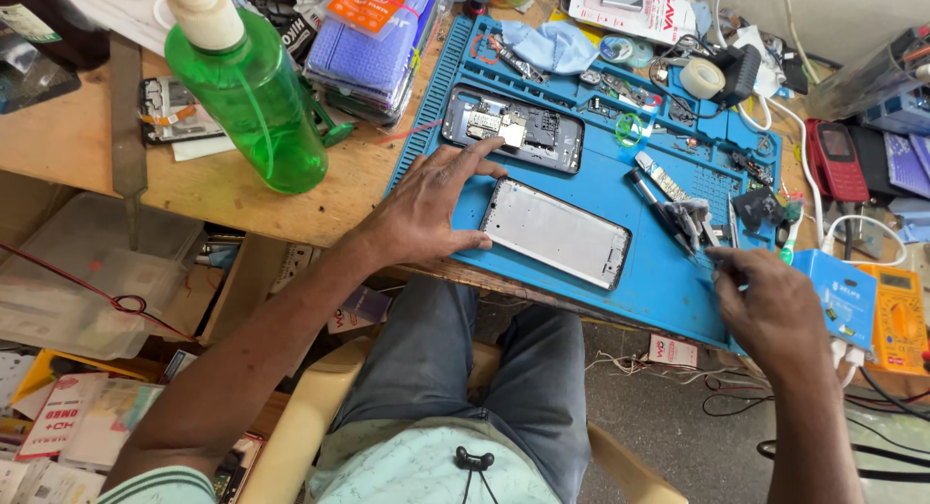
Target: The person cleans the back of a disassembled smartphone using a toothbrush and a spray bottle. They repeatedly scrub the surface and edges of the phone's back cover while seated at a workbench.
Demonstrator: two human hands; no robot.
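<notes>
While the left hand (426,209) lies flat on the blue mat (591,272), fingers spread and touching the grey phone frame (555,233), the opened phone body (513,128) sits just beyond it, already apart. Right of the frame, the right hand (770,305) pinches something small, too blurred to identify; reassembly looks undone.

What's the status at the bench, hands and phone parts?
Left hand flat on blue mat, thumb against the silver phone frame. Right hand at mat's right edge by the tweezers. Opened phone body lies above the frame.
</notes>
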